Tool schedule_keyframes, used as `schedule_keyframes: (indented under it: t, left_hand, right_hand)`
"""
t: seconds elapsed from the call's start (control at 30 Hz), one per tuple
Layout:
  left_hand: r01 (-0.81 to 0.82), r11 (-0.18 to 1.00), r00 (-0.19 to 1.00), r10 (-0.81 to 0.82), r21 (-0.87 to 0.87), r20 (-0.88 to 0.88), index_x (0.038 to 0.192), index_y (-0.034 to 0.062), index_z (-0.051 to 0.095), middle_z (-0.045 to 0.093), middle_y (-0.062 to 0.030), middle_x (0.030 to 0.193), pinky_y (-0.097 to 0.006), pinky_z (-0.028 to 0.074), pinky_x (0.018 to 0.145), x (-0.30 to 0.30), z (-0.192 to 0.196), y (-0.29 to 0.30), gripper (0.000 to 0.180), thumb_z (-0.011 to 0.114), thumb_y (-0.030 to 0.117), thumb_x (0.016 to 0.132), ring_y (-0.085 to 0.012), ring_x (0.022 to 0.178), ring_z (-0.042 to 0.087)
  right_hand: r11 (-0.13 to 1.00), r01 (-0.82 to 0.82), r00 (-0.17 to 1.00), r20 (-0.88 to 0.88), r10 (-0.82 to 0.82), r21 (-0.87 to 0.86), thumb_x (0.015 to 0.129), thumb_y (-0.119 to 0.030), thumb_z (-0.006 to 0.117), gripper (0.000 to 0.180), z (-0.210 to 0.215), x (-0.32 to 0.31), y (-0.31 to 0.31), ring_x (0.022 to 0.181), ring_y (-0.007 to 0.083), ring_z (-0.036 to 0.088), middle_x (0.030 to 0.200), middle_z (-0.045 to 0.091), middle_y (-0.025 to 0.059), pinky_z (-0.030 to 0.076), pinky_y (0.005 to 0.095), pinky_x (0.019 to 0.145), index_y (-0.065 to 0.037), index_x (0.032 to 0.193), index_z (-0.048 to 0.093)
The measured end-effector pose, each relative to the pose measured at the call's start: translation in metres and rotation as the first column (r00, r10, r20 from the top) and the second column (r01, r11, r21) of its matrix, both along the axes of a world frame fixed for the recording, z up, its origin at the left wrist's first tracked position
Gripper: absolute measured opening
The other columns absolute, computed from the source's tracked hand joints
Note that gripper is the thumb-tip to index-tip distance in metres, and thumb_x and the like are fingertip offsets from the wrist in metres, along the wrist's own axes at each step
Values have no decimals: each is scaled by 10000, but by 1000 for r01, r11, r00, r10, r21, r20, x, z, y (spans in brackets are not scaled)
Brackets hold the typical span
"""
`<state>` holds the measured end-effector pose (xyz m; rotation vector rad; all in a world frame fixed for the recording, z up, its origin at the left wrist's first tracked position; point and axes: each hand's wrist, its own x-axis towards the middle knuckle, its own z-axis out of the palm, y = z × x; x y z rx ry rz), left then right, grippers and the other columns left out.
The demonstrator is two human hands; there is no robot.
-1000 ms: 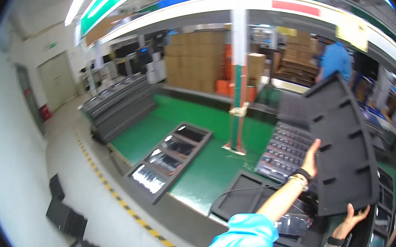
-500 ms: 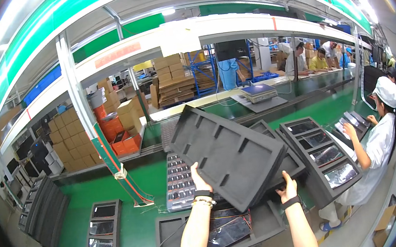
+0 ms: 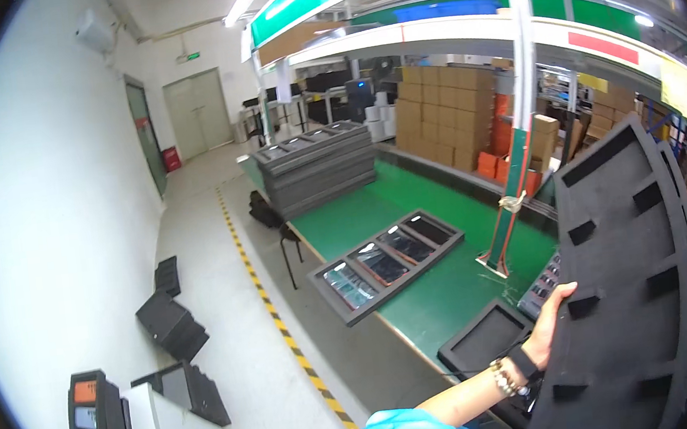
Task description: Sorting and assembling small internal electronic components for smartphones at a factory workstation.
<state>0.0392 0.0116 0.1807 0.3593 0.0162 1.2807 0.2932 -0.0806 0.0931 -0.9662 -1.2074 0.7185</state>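
My left hand (image 3: 545,334) grips the near edge of a black foam tray (image 3: 609,270), thumb on its face. The tray is tilted up at the right, with its small raised blocks facing me. A second foam edge (image 3: 678,179) shows behind it. My right hand is out of view. Below my left wrist lies another black foam tray (image 3: 490,335), partly hidden by my arm. Beside it is part of a clear tray of small components (image 3: 542,286). Farther left on the bench, a foam tray (image 3: 338,303) holds several dark glass panels.
A tall stack of foam trays (image 3: 318,175) stands at the green bench's (image 3: 392,195) far end. A post (image 3: 517,188) rises from the bench. Black foam pieces (image 3: 172,324) lie along the wall to the left. A yellow-black floor stripe (image 3: 274,314) runs beside the bench.
My view has swung left toward the wall and aisle. The held foam tray has turned more upright and now sits at the right edge. My right hand has gone out of view.
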Motion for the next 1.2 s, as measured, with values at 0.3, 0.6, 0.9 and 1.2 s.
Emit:
schedule_keyframes:
  t: [0.3,0.6,0.9,1.2]
  left_hand:
    - [-480,875,877,481,-60,-2,1153,33,679,716,-126,1064,-378,556,877,-89,-26,-161,555,635,512,875,-244,929,692]
    - [-929,268,345,874,-254,-342,1254,57,606,639,-146,1231,-408,486,979,-140,-97,-314,728,551,668,862,-288,1093,613]
    - [-974,-99,8,886,-206,-463,1263,21,592,616,-174,1285,-433,452,1033,-172,-185,-437,692,573,591,870,-330,1172,581]
    - [-891,-361,-76,715,-274,-695,1247,71,596,617,-109,1262,-445,439,1001,-227,-315,-543,638,683,517,799,-287,1167,560]
  right_hand:
    - [814,-528,826,74,558,-243,965,-175,570,325,-32,-64,0,1111,216,585,1285,606,119,494,367,919,9,1232,596]
    - [443,-786,471,47,881,-431,970,-156,562,361,-101,-129,-22,1173,221,569,1345,575,124,493,360,944,13,1289,558]
    - [204,-976,196,741,642,81,974,-138,555,404,-192,-238,-61,1235,227,554,1405,544,129,491,354,969,17,1346,521]
    - [-295,-680,-27,-379,925,-672,1022,-313,537,380,-150,-260,-69,1153,184,600,1270,625,98,491,334,938,-65,1310,542]
